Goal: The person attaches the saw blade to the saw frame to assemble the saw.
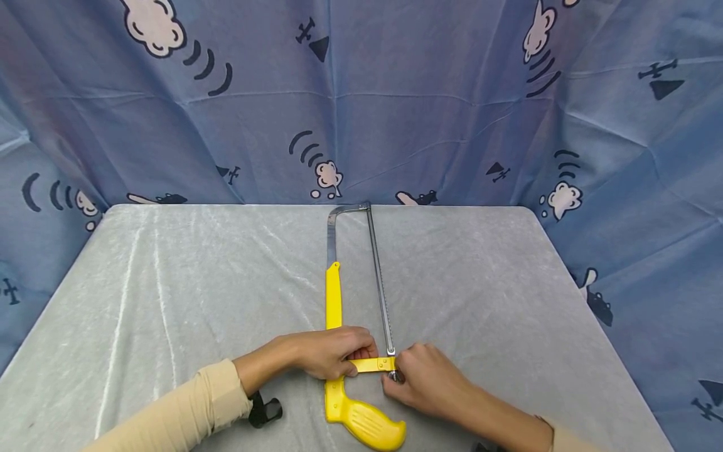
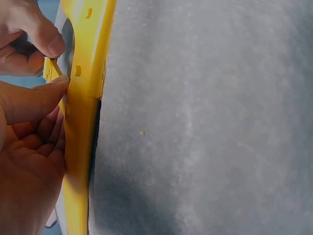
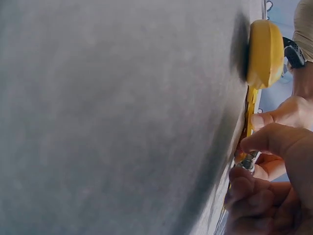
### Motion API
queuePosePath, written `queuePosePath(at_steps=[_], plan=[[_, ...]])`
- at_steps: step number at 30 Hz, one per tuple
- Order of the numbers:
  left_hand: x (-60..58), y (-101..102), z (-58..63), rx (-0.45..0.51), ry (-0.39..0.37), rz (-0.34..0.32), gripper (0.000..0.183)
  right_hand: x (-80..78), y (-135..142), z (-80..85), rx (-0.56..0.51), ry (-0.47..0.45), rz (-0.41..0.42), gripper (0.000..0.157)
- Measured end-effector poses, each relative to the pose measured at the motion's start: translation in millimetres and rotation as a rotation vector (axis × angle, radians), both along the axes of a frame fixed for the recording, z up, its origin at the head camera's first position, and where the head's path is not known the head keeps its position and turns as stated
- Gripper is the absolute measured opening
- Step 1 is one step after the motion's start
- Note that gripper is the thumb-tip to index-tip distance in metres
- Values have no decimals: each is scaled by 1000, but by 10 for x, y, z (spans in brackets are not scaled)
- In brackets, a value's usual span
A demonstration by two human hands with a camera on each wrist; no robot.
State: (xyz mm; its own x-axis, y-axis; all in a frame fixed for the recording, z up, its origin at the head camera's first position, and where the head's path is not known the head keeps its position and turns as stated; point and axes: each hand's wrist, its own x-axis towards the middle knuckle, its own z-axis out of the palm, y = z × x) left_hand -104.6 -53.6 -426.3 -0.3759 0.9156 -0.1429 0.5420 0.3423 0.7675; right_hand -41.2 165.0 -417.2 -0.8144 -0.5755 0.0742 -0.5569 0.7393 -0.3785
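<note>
A hacksaw with a yellow frame (image 1: 334, 295) lies on the table, its yellow handle (image 1: 375, 424) towards me. Its silver blade (image 1: 380, 276) runs along the right side up to the far metal bow. My left hand (image 1: 333, 351) reaches across the frame and pinches the short yellow crossbar (image 1: 369, 365) between thumb and fingers. At the crossbar's right end, my right hand (image 1: 429, 383) pinches the metal tension screw (image 3: 248, 162) near the blade's lower end. Fingers hide part of that screw. The left wrist view shows the left thumb (image 2: 44, 100) against the crossbar.
A pale grey cloth covers the table (image 1: 226, 282), with creases on the left. Blue patterned fabric (image 1: 395, 113) hangs behind and at both sides. A black strap piece (image 1: 264, 411) sits by the left cuff.
</note>
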Motion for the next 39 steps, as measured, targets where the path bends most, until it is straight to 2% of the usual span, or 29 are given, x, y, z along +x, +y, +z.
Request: queuePosePath(at_steps=[13, 23, 28, 33, 39], plan=[[0, -3, -14, -8, -1, 3, 28, 16, 49, -9, -104, -201, -11, 50], [0, -11, -20, 11, 1, -7, 28, 20, 63, -17, -117, -210, -20, 46], [4, -9, -13, 1, 7, 3, 28, -12, 110, 5, -118, -242, 5, 46], [15, 4, 1, -17, 34, 12, 29, -107, 196, 125, -36, -264, 10, 44], [20, 19, 30, 2, 102, 32, 32, -413, 343, 383, 76, -210, -67, 28]])
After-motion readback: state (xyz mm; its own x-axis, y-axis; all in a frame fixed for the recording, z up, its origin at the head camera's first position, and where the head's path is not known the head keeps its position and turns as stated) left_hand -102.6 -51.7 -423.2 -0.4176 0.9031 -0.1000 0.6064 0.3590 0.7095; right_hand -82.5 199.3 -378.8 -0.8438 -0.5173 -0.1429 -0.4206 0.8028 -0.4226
